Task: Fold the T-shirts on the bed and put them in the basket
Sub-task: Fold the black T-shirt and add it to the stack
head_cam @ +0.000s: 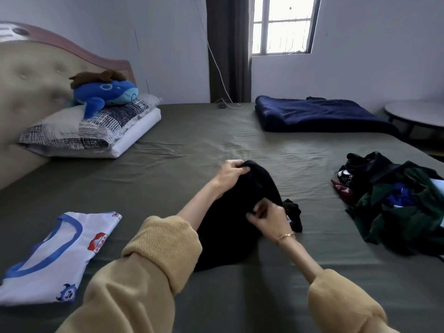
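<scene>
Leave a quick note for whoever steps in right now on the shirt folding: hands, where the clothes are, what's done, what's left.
Left hand grips the far end of the black T-shirt; right hand pinches its right edge.
The black shirt lies mid-bed, part folded.
White and blue T-shirt lies folded at near left.
Pile of unfolded clothes lies at right.
No basket in view.
Left: finish the black shirt, fold the pile, basket everything.

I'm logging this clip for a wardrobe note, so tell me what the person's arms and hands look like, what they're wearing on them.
Both arms wear mustard-yellow ribbed knit sleeves, pushed up with thick bunched cuffs so the forearms are bare. The left hand carries no jewellery that can be seen. The right hand has a thin gold bracelet at the wrist. No gloves.
</scene>
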{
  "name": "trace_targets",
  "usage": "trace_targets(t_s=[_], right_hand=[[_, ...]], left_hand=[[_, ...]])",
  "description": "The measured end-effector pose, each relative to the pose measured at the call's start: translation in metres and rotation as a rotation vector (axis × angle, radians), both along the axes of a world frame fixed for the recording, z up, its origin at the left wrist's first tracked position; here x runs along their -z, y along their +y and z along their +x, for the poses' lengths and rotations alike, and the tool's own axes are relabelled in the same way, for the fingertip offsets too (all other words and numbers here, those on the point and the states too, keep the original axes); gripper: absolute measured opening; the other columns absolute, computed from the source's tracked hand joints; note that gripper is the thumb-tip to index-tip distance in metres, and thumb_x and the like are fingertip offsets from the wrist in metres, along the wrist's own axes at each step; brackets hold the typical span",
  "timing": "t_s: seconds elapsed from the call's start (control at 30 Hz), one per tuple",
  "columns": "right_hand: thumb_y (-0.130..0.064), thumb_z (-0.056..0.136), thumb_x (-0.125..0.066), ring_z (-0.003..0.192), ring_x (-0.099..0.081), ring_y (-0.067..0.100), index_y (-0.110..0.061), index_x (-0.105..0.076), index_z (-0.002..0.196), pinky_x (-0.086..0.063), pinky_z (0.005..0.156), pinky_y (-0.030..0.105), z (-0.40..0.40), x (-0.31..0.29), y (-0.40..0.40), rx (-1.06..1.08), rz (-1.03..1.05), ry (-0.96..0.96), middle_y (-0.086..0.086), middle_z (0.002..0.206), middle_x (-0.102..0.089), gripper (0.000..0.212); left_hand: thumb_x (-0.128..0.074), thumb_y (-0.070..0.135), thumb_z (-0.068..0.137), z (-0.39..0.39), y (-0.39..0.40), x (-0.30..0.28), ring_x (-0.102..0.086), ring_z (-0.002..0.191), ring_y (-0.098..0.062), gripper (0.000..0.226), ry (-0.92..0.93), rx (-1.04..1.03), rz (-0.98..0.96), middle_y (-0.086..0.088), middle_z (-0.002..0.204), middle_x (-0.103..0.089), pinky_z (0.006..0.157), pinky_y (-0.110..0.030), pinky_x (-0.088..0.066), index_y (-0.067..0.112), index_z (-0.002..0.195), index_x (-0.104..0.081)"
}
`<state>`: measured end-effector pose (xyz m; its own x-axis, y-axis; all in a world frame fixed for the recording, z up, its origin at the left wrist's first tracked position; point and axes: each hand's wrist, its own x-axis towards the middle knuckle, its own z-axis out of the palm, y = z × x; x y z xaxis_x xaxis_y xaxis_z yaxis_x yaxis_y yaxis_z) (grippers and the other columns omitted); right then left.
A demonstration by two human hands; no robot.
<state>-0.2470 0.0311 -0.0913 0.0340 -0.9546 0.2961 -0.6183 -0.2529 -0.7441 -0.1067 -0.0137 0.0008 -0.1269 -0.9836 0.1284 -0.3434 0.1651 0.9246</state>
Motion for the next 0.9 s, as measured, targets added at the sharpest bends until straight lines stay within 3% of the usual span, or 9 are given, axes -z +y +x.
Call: trace_targets(t_s=[0.1, 0.13, 0.23, 0.3, 0.43, 0.53, 0.7, 0.8, 0.9], right_hand=[[-0.047, 0.061, -0.083, 0.113, -0.054, 0.019, -0.015, -0.038, 0.131, -0.044, 0.099, 0.036, 0.014, 0.006, 0.002, -0.081, 0.388, -0.055, 0.003, 0.119, -0.054, 0.090], [-0.047, 0.063, -0.082, 0.118, -0.052, 0.023, -0.014, -0.029, 0.139, -0.043, 0.101, 0.037, 0.018, 0.005, -0.002, -0.065, 0.437, -0.155, 0.006, 0.125, -0.053, 0.098], [-0.034, 0.085, -0.066, 0.116, -0.054, 0.028, -0.011, -0.037, 0.140, -0.044, 0.099, 0.035, 0.024, -0.010, -0.016, 0.056, 0.455, -0.435, 0.012, 0.125, -0.057, 0.067], [-0.027, 0.096, -0.050, 0.116, -0.053, 0.032, -0.003, -0.044, 0.135, -0.042, 0.097, 0.033, 0.019, -0.018, -0.031, 0.150, 0.471, -0.508, 0.015, 0.124, -0.056, 0.046], [-0.023, 0.098, -0.043, 0.077, -0.051, 0.023, 0.003, -0.053, 0.121, -0.041, 0.069, 0.029, -0.009, -0.017, -0.060, 0.311, 0.459, -0.663, 0.007, 0.086, -0.054, 0.036], [-0.009, 0.096, -0.042, 0.091, -0.052, 0.025, 0.003, -0.053, 0.118, -0.041, 0.080, 0.033, -0.031, -0.040, -0.073, 0.373, 0.330, -0.694, 0.012, 0.099, -0.055, 0.028], [0.008, 0.093, -0.040, 0.078, -0.052, 0.013, 0.011, -0.048, 0.121, -0.043, 0.071, 0.017, -0.039, -0.114, -0.095, 0.206, 0.019, -0.913, 0.007, 0.089, -0.057, 0.029], [0.014, 0.088, -0.046, 0.088, -0.058, 0.009, 0.001, -0.053, 0.115, -0.046, 0.082, 0.017, -0.031, -0.147, -0.109, 0.013, -0.094, -0.697, 0.000, 0.093, -0.060, 0.031], [0.010, 0.088, -0.052, 0.114, -0.054, 0.017, -0.003, -0.054, 0.121, -0.041, 0.102, 0.027, -0.011, -0.125, -0.120, -0.151, -0.003, -0.416, 0.009, 0.117, -0.059, 0.035]], left_hand=[[-0.050, -0.002, 0.093, -0.019, -0.001, -0.029, -0.060, 0.061, -0.001, 0.018, 0.224, 0.040, 0.025, 0.007, 0.067, -0.065, 0.066, -0.014, -0.047, 0.010, 0.085, -0.061], [-0.049, -0.001, 0.094, -0.024, 0.001, -0.039, -0.061, 0.058, 0.000, 0.020, 0.271, 0.061, 0.039, 0.009, 0.063, -0.066, 0.063, -0.011, -0.048, 0.012, 0.086, -0.061], [-0.047, 0.004, 0.096, -0.035, 0.005, -0.060, -0.064, 0.059, -0.002, 0.018, 0.352, 0.107, 0.097, 0.007, 0.067, -0.069, 0.062, -0.012, -0.052, 0.012, 0.091, -0.062], [-0.047, 0.006, 0.097, -0.035, 0.005, -0.069, -0.065, 0.068, -0.010, 0.016, 0.415, 0.082, 0.113, -0.002, 0.078, -0.068, 0.069, -0.020, -0.053, 0.010, 0.098, -0.062], [-0.047, 0.010, 0.098, -0.016, -0.010, -0.078, -0.060, 0.080, -0.023, 0.028, 0.536, -0.185, 0.111, -0.010, 0.091, -0.064, 0.079, -0.036, -0.052, 0.004, 0.124, -0.056], [-0.046, 0.009, 0.098, 0.006, -0.024, -0.064, -0.058, 0.092, -0.028, 0.033, 0.571, -0.385, 0.172, -0.017, 0.109, -0.062, 0.084, -0.041, -0.050, 0.003, 0.130, -0.053], [-0.046, 0.013, 0.099, 0.025, -0.030, -0.062, -0.059, 0.075, -0.026, 0.019, 0.738, -0.457, 0.141, -0.012, 0.085, -0.061, 0.069, -0.035, -0.050, 0.006, 0.114, -0.055], [-0.050, 0.016, 0.094, 0.061, -0.063, -0.043, -0.062, 0.082, -0.029, 0.033, 0.746, -0.637, 0.165, -0.021, 0.106, -0.063, 0.059, -0.032, -0.049, -0.004, 0.121, -0.057], [-0.041, 0.015, 0.096, 0.111, -0.066, -0.004, -0.053, 0.121, -0.033, 0.043, 0.657, -0.788, 0.313, -0.017, 0.136, -0.051, 0.087, -0.038, -0.049, -0.003, 0.134, -0.047]])
